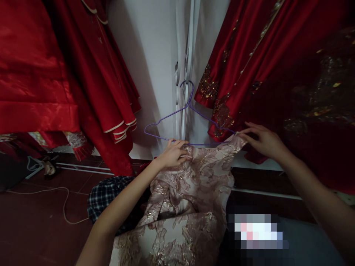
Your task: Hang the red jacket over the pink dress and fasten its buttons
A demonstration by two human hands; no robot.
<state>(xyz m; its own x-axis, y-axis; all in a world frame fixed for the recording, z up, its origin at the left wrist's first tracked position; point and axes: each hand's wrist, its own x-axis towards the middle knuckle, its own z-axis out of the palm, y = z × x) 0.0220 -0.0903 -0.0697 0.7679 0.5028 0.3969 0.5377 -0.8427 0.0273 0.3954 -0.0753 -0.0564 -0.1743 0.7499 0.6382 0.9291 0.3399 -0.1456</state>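
Note:
A pale pink and gold brocade dress [194, 177] hangs partly from a purple wire hanger [172, 115], whose hook is up on a white metal rod. Its right shoulder lies over the hanger's right end. There my right hand [262, 138] pinches the shoulder fabric between thumb and fingers. Nearer the middle, my left hand [174, 153] is closed on the dress's neckline just below the hanger's lower bar. The hanger's left end sticks out bare. The lower part of the dress runs down toward me.
Red garments [91, 74] hang on the left, and red garments with gold trim [238, 66] on the right. Dark checked cloth [108, 195] is beside my left forearm. A pale cable [66, 207] crosses the tiled floor. A blurred-out bright patch [257, 231] is at lower right.

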